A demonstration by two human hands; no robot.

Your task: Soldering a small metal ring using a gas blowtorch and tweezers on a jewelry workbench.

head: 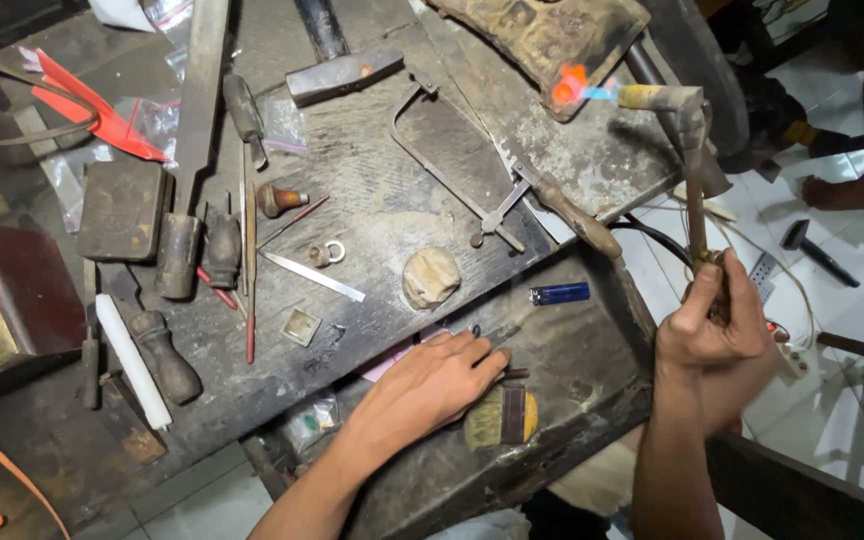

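My right hand point(714, 322) grips the handle of a gas torch point(687, 140), held upright off the bench's right edge. A small orange and blue flame point(574, 86) burns at its nozzle, pointing left toward a charred block point(542, 35). My left hand point(430, 382) rests palm down on the dark wooden bench point(392, 200), fingers together over a pink sheet point(392, 360). What lies under the fingertips is hidden. A blue lighter point(559, 293) lies just right of that hand, and a small brush point(500, 417) sits below it.
A jeweller's saw frame point(472, 170), a hammer point(342, 70), files, gravers with wooden handles, a steel rule point(312, 276), a small ring point(328, 252) and a tan lump point(430, 275) are spread over the bench. Another person's bare foot point(852, 190) stands on the white tiles at right.
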